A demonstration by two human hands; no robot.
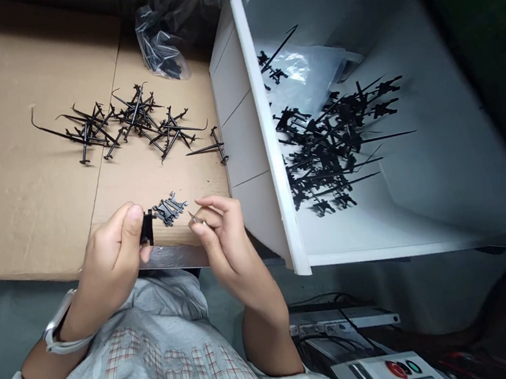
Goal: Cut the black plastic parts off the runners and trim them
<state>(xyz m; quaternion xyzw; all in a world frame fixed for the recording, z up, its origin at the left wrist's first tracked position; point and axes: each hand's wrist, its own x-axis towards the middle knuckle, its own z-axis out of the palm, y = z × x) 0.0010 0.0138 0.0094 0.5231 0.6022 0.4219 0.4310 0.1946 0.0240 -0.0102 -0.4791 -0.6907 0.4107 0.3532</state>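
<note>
My left hand [116, 255] is closed on a small black plastic part [163, 213], pinching its near end between thumb and fingers while its ribbed end sticks out to the right. My right hand [219, 230] is curled, with a thin pointed tool [194, 218] pinched between thumb and forefinger, its tip close to the part. Both hands hover over the near edge of a cardboard sheet [12, 182]. A scatter of black plastic sprues [129, 121] lies on the cardboard further away.
A white bin [271, 150] stands on the right, holding several black sprues [330, 143] and a clear plastic bag [307, 72]. Another clear bag [162, 47] of black parts lies at the back. A control box with red and green buttons [404, 369] sits bottom right.
</note>
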